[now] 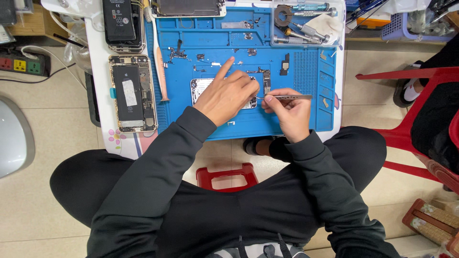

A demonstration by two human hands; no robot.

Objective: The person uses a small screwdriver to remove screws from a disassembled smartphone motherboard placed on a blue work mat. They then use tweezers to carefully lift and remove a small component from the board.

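Left hand [228, 94] is laid flat over an opened phone housing [201, 87] on the blue repair mat [306, 71], fingers loosely curled, forefinger stretched away from the body. Right hand [287, 111], just beside it, is pinched shut on metal tweezers [287, 97], whose tips are brought to the housing's edge under the left fingertips. The housing is judged light, stiff and slippery, best steadied by its rim; the small parts scattered beyond the hands are judged fragile and suited to tweezer tips only.
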